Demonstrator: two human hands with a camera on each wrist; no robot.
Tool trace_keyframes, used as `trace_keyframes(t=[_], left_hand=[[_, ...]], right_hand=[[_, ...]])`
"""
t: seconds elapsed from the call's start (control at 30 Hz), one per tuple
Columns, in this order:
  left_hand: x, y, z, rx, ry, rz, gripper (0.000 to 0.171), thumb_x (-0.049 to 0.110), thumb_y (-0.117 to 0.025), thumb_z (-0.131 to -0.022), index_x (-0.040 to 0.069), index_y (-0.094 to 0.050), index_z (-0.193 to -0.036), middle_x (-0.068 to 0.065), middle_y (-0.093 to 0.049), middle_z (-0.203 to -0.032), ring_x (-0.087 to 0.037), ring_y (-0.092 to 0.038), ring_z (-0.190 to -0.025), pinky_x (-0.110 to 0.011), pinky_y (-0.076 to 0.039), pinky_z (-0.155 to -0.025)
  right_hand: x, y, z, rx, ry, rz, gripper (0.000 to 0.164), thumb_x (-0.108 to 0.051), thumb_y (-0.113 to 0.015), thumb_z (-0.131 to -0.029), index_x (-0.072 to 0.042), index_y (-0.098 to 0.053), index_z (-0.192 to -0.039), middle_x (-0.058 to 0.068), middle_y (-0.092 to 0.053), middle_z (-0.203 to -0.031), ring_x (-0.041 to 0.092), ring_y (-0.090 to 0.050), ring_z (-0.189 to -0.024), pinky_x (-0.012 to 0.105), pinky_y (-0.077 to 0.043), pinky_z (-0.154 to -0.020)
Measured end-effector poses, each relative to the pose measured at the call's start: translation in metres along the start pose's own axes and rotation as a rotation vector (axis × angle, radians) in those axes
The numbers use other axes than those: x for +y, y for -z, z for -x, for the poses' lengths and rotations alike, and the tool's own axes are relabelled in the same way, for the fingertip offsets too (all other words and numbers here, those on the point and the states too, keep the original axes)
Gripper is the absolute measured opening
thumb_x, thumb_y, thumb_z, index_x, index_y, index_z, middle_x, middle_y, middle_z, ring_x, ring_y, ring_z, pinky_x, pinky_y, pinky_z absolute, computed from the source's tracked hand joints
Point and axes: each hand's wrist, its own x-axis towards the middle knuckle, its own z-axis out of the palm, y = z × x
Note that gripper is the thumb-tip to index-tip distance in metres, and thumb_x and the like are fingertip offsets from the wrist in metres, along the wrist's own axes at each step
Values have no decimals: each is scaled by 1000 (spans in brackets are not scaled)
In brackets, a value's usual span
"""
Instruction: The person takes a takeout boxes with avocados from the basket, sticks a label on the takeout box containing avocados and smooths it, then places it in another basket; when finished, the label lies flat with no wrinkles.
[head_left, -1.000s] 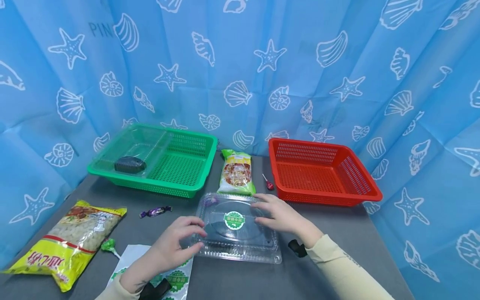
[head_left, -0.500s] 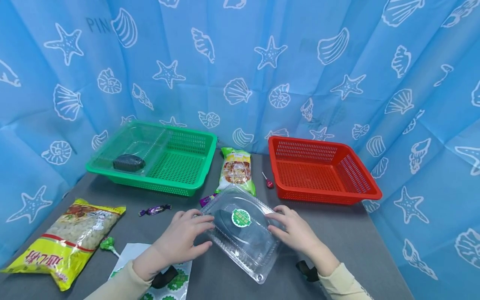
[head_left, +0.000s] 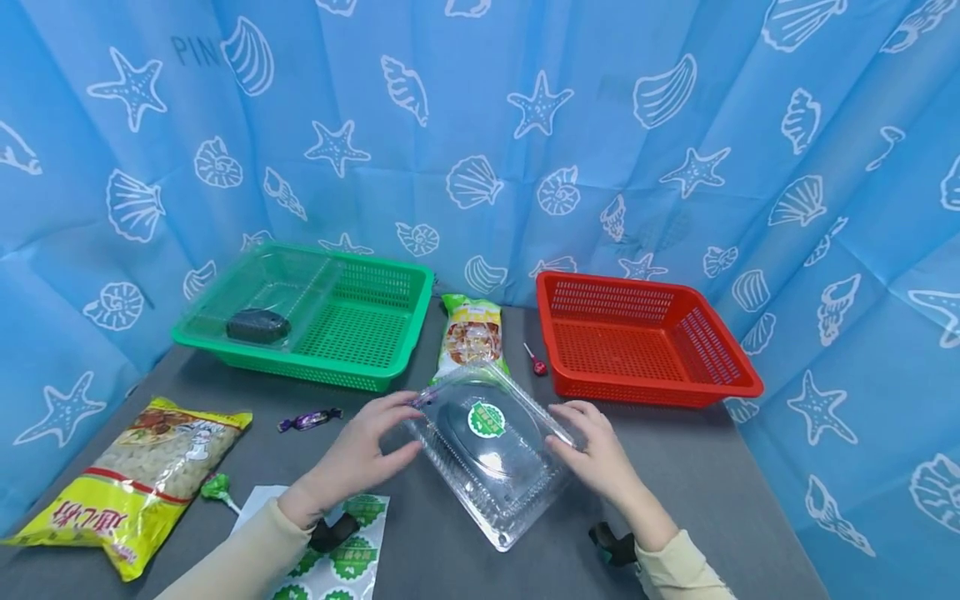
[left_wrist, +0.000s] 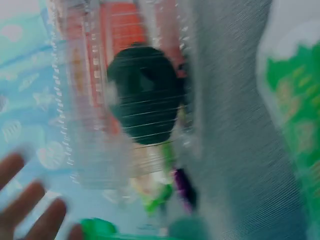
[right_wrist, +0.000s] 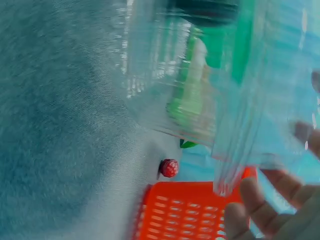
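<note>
While tilted above the table, clear container (head_left: 491,454) gripped between left hand (head_left: 358,454), right hand (head_left: 596,454)

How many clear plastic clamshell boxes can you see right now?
2. One clear box is held tilted above the table between the left hand and right hand. The other box sits in the green basket, at its left side. None shows elsewhere.
</note>
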Motion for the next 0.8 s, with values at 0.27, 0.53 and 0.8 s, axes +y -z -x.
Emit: trace_keyframes(t=[0.27,0.53,0.8], left_hand=[[-44,8,-5,430,571,741,54,19,-57,-84,8,-24,-125,-15,-37,-107,-16,-55,-77,-31,-52,-67],[-38,20,-12,562,778,1025,75,16,-54,-86,19,5,-132,-10,-28,-110,-22,-52,-86,-35,-49,-79],[-44,16,-22,696,761,1103,91,12,-59,-82,29,13,-133,-11,-35,-103,-22,-52,-84,-35,-48,-81]], right_hand=[[16,8,-7,-232,-339,-513,60,-18,-64,-78,-18,-35,-130,19,-36,-127,31,-50,-96,38,-49,-68],[18,-7,-6,-290,-461,-622,69,-19,-70,-71,-20,-34,-131,17,-35,-127,24,-53,-84,40,-51,-58],[10,-15,-4,-227,-575,-706,72,-17,-72,-68,-19,-37,-130,18,-39,-116,24,-56,-72,45,-51,-54]])
